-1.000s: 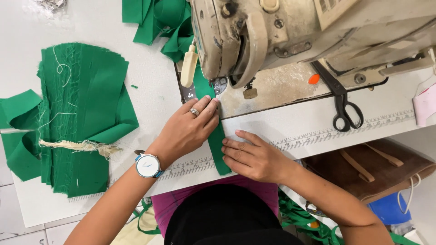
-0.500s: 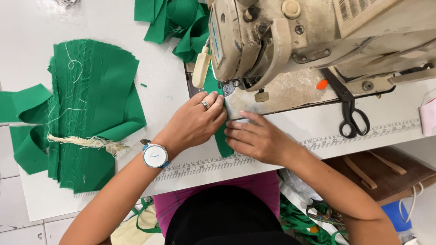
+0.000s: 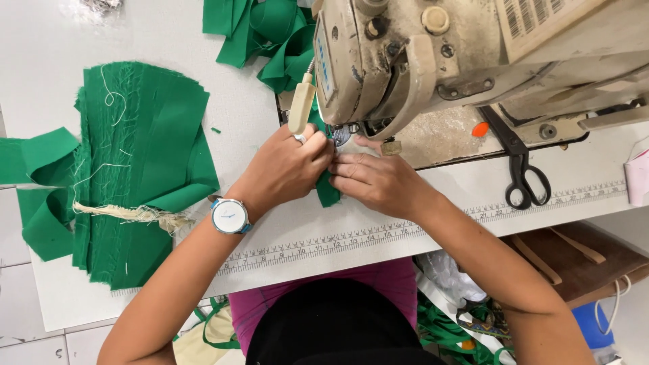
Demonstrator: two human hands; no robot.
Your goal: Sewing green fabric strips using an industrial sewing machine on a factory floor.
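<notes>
A narrow strip of green fabric [image 3: 329, 193] lies on the white sewing table [image 3: 405, 223] and runs up under the needle area of a worn beige sewing machine [image 3: 433, 61]. My left hand [image 3: 284, 169], with a ring and a wristwatch [image 3: 228, 215], pinches the strip at the presser foot. My right hand [image 3: 378, 181] presses the same strip from the right, fingertips touching the left hand's. The needle and foot are mostly hidden behind the fingers.
A stack of cut green fabric pieces [image 3: 135, 162] with loose threads lies at the left. More green fabric [image 3: 270, 34] is bunched behind the machine. Black scissors [image 3: 520, 169] rest at the right on the machine bed. A ruler strip [image 3: 378, 233] runs along the table's front edge.
Both hands have moved up the strip toward the needle and closed together on it. The visible length of green strip below the hands has become shorter.
</notes>
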